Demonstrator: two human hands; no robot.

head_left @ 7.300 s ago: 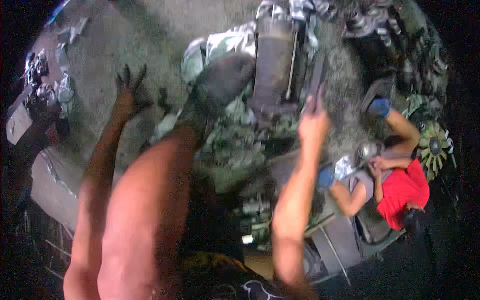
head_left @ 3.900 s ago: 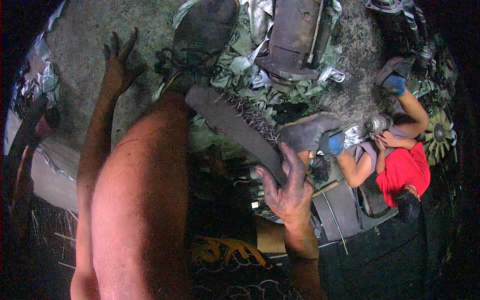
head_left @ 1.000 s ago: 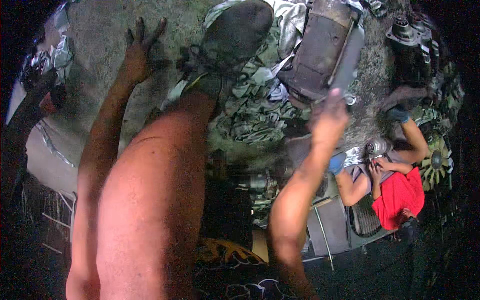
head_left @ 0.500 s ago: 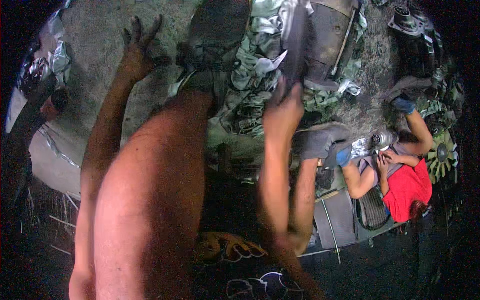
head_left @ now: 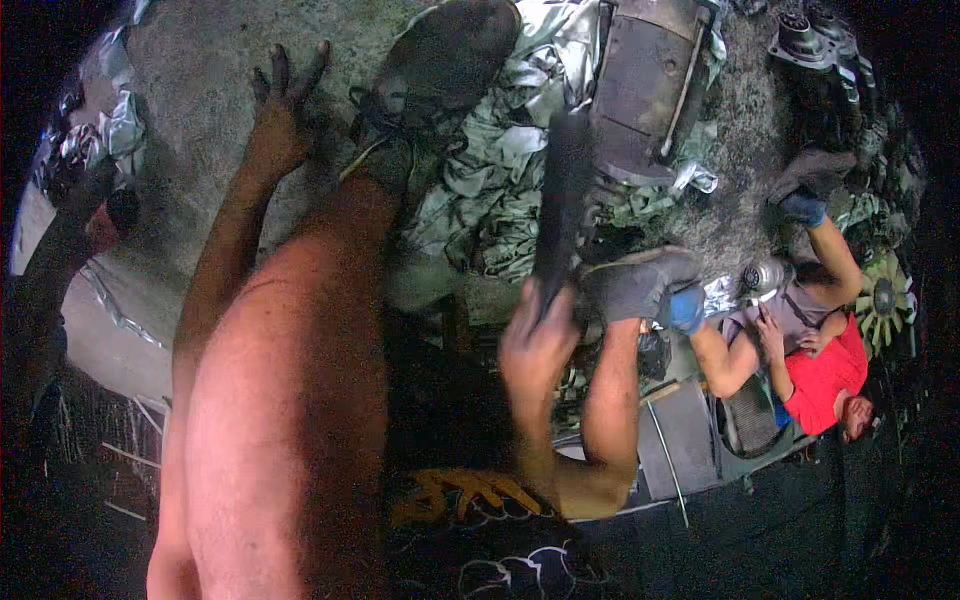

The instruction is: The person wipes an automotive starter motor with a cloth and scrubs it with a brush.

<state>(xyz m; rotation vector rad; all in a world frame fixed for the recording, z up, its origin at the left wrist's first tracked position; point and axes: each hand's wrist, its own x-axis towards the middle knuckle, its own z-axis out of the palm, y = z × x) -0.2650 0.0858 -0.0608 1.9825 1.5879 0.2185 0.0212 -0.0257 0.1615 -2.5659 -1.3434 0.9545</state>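
My left hand [head_left: 283, 115] rests on the stained concrete floor [head_left: 200, 120] at upper left, fingers spread, holding nothing. My right hand [head_left: 538, 335] is closed on a long, dark flat bar [head_left: 560, 195], blurred, which points away from me over crumpled silvery grey scraps [head_left: 480, 190]. My dark shoe [head_left: 455, 55], at the end of my bare leg, lies between my hands. A grimy metal cylindrical housing [head_left: 640, 90] with a rod along its side lies among the scraps beyond the bar.
At right a person in a red shirt [head_left: 820, 385] sits low, hands near a small metal part [head_left: 760, 275]. A pale fan [head_left: 882, 295], a flanged metal part [head_left: 805, 40] and a grey panel [head_left: 665, 450] lie around them. More crumpled foil-like pieces [head_left: 120, 130] are at far left.
My right hand and the bar have drawn down toward me since half a second ago, having moved left from one second ago. My left hand stays planted. The other person's hands shifted slightly.
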